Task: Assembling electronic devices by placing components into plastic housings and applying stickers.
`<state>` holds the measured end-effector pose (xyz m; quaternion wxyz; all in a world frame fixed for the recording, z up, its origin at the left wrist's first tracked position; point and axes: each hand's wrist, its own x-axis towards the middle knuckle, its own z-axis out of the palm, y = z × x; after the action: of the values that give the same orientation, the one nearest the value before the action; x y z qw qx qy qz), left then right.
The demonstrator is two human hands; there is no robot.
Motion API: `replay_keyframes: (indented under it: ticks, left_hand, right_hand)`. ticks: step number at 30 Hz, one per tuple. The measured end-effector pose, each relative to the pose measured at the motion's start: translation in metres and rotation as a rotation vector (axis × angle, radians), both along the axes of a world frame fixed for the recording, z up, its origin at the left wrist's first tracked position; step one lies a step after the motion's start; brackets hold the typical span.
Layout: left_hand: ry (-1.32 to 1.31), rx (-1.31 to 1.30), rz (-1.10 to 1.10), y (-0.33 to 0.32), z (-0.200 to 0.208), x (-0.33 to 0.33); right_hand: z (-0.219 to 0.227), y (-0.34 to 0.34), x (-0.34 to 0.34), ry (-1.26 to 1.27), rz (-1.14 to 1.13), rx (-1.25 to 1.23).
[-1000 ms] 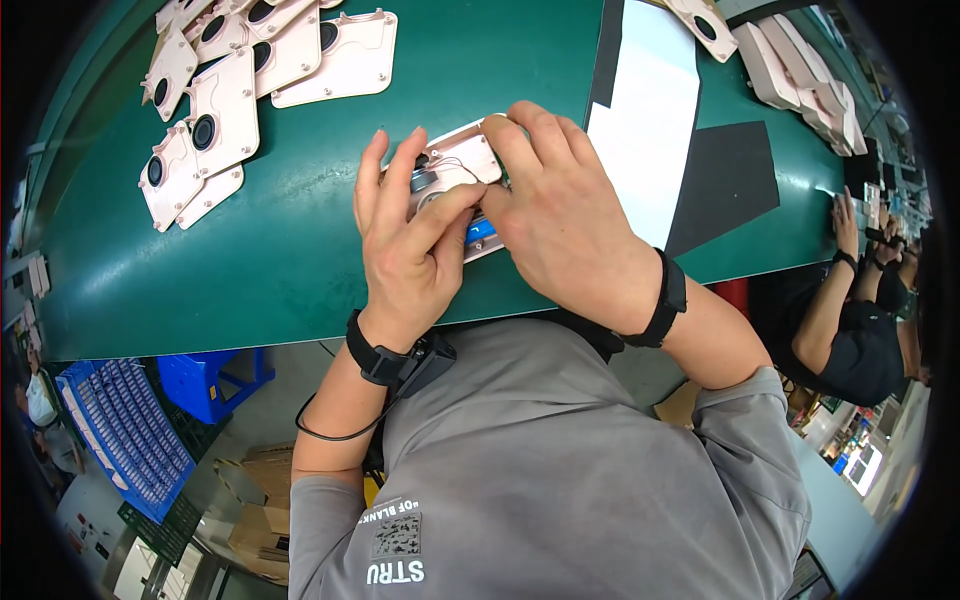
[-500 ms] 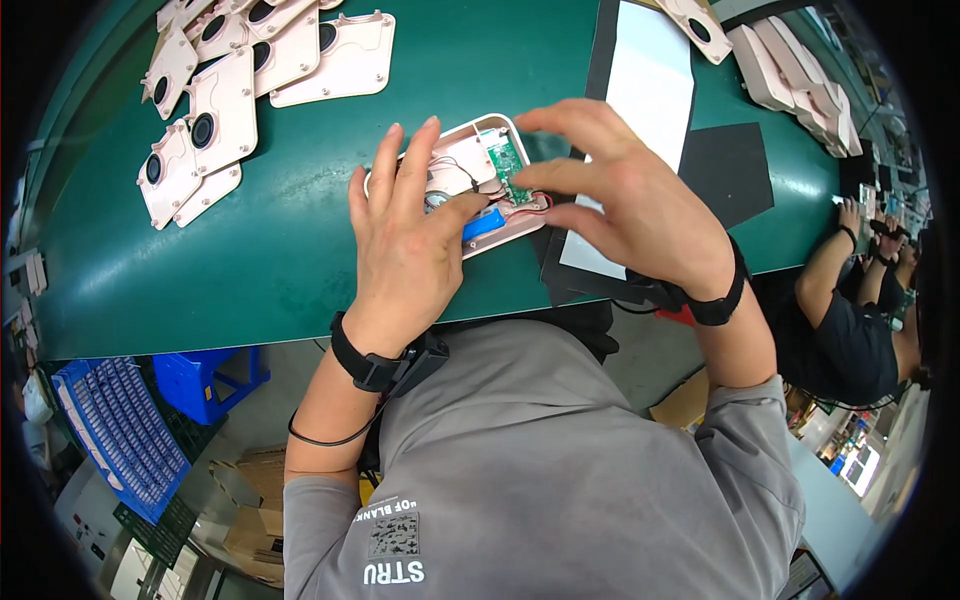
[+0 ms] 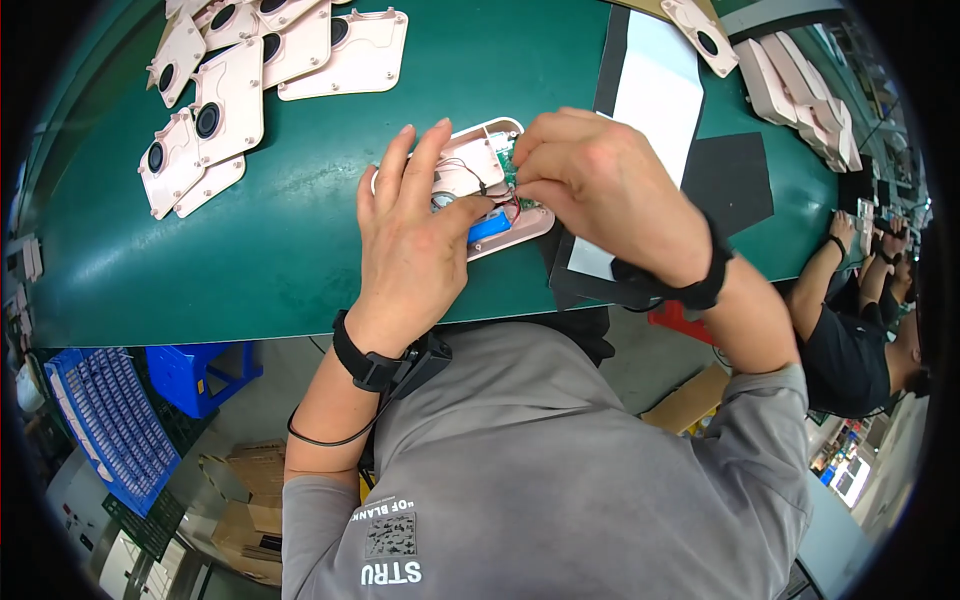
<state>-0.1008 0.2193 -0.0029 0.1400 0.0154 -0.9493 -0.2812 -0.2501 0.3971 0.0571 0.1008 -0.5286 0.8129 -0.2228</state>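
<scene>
A shallow pale pink casing (image 3: 522, 236) lies on the green table in front of me, its inside facing up. Inside it sit a green circuit board (image 3: 507, 170), a blue battery (image 3: 489, 226) and thin red and black wires (image 3: 513, 209). My left hand (image 3: 415, 235) grips the casing on its left side; its fingers reach over the far wall and its thumb presses inside, by the battery. At the board's edge, my right hand (image 3: 600, 180) pinches the wires, with thumb and fingertips together. The fingers partly hide the board and the wire ends.
Several pale pink panels with black round speakers (image 3: 208, 120) lie at the far left. White sheet (image 3: 650, 110) and black sheets (image 3: 730, 180) are at the right, with stacked pink casings (image 3: 800, 100) beyond. A blue crate (image 3: 115, 430) stands below the table's left edge. Another person's arm (image 3: 818, 270) is at far right.
My right hand's fingers have come together from a spread pose and moved in over the board. The red wire's loop has drawn inward from the casing's right wall. My left hand keeps its hold.
</scene>
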Motion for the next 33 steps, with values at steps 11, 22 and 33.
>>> replay_keyframes:
  ticks: [11,22,33]
  left_hand:
    - [0.032,0.005,0.010,0.000,-0.002,0.000]
    - [0.032,0.045,0.008,0.000,0.000,0.000]
    - [0.136,0.084,-0.019,-0.003,-0.010,-0.001]
  right_hand:
    - [-0.021,0.003,0.038,0.056,-0.189,-0.246]
    - [-0.027,-0.001,0.063,0.078,-0.305,-0.279]
    - [-0.018,-0.005,0.050,-0.011,-0.281,-0.176]
